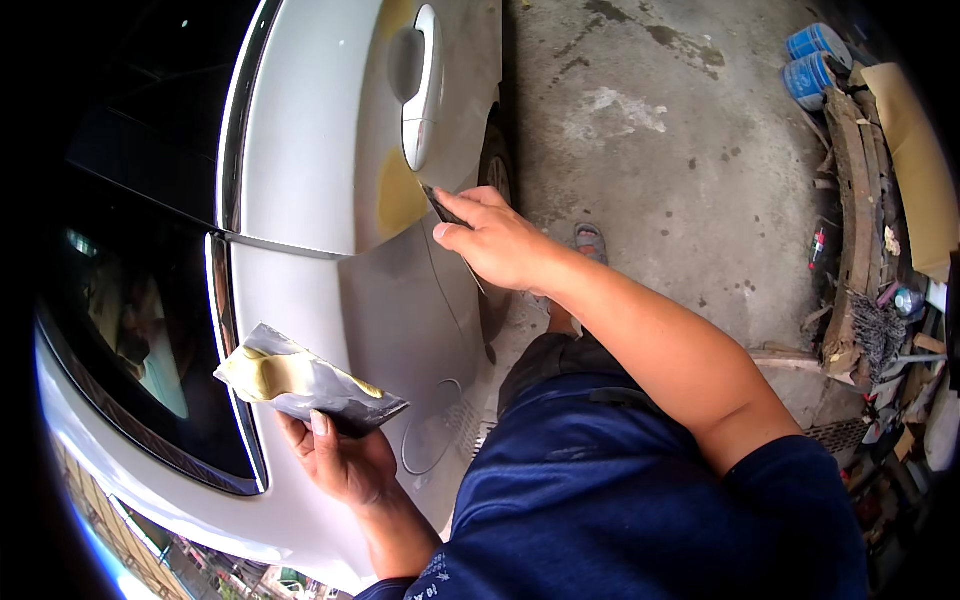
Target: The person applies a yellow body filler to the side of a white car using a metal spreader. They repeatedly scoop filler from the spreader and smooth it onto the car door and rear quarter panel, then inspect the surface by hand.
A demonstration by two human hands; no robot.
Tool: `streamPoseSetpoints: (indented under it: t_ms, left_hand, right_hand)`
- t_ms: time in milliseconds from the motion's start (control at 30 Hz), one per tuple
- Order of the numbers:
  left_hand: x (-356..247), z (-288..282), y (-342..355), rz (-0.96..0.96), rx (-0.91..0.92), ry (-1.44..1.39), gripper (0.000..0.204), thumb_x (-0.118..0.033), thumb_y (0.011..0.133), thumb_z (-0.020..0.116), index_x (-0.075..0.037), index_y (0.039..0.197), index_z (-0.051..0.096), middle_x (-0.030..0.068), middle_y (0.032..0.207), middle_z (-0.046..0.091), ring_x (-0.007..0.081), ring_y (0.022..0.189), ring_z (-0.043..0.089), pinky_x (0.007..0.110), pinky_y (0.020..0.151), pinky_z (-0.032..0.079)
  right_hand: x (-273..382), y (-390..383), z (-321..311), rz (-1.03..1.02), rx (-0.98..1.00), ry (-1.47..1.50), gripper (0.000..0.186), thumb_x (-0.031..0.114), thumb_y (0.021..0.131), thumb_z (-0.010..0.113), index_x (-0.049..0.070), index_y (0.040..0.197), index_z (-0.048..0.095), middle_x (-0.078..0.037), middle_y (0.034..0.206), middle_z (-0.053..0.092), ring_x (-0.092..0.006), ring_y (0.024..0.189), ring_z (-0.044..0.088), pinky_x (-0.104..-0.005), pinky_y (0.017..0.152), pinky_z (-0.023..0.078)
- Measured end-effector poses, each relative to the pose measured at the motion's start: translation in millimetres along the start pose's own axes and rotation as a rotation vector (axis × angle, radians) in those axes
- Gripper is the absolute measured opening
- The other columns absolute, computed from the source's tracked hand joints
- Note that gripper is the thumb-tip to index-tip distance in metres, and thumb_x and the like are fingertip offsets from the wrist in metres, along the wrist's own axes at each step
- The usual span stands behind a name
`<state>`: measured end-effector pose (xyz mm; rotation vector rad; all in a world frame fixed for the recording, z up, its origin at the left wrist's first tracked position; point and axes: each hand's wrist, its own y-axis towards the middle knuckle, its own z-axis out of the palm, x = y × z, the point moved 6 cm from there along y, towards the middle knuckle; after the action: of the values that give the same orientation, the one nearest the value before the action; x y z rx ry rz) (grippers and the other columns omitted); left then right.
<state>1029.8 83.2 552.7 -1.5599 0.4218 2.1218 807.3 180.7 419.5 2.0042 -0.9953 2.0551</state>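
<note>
At the left, the left hand (pixel 345 465) pinches a flat grey plate (pixel 322 392) by its lower edge, with yellowish paste (pixel 258 377) heaped toward its left corner and a streak along its far edge. Holding that plate level and near the panel should keep the paste from sliding off and the reach short. To its right, on the silver car door (pixel 300 130), a dull yellow patch (pixel 402 197) lies between the door handle (pixel 428 90) and the door's seam edge; its right part is hard to make out. Just beside the patch, the right hand (pixel 497 240) grips a thin dark spreader (pixel 447 211) between thumb and fingers; whether its blade touches the door cannot be told. The step looks like smoothing filler, so a low blade angle, light even pressure and one unbroken stroke, feathered at the patch's border and clear of the seam, would serve best.
</note>
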Motion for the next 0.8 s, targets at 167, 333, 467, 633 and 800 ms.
streamPoseSetpoints:
  t_ms: [167,333,467,633,800]
  left_hand:
    - [-1,-3,-7,0.005,-0.012,0.005,0.057,-0.002,0.089,0.050,-0.002,0.143,0.031,0.0165,0.137,0.046,0.0276,0.125,0.047,0.045,0.107,0.035]
    - [2,-4,-8,-0.007,-0.017,0.009,0.057,-0.001,0.089,0.049,-0.002,0.143,0.031,0.0162,0.136,0.047,0.0270,0.124,0.048,0.045,0.107,0.035]
    - [5,1,-4,-0.011,0.028,0.006,0.055,-0.002,0.090,0.048,-0.001,0.143,0.031,0.0161,0.136,0.047,0.0268,0.124,0.048,0.044,0.107,0.035]
    - [8,10,-4,-0.065,-0.033,0.011,0.056,-0.003,0.089,0.050,0.000,0.141,0.031,0.0164,0.134,0.048,0.0273,0.122,0.049,0.044,0.107,0.035]
    - [20,34,-6,-0.136,-0.023,-0.004,0.056,-0.003,0.089,0.050,0.000,0.141,0.031,0.0163,0.134,0.048,0.0275,0.123,0.048,0.044,0.108,0.033]
  right_hand:
    - [3,5,7,0.021,0.008,0.069,0.058,0.032,0.094,0.047,0.001,0.143,0.037,-0.019,0.141,0.034,-0.0308,0.131,0.037,-0.0336,0.107,0.031]
    - [20,-19,33,-0.159,-0.043,-0.058,0.054,0.026,0.094,0.050,-0.002,0.139,0.040,-0.021,0.133,0.040,-0.0368,0.122,0.044,-0.0388,0.104,0.036]
    - [26,-35,38,-0.193,-0.052,-0.167,0.053,0.025,0.093,0.051,-0.001,0.138,0.041,-0.021,0.135,0.038,-0.0375,0.121,0.045,-0.0415,0.102,0.037]
    - [38,-60,27,-0.315,0.016,-0.014,0.054,0.026,0.092,0.052,0.000,0.139,0.041,-0.020,0.136,0.037,-0.0354,0.120,0.045,-0.0399,0.103,0.037]
    - [71,-109,16,-0.731,0.364,0.457,0.050,0.024,0.089,0.064,-0.002,0.130,0.054,-0.020,0.132,0.042,-0.0289,0.122,0.046,-0.0386,0.103,0.037]
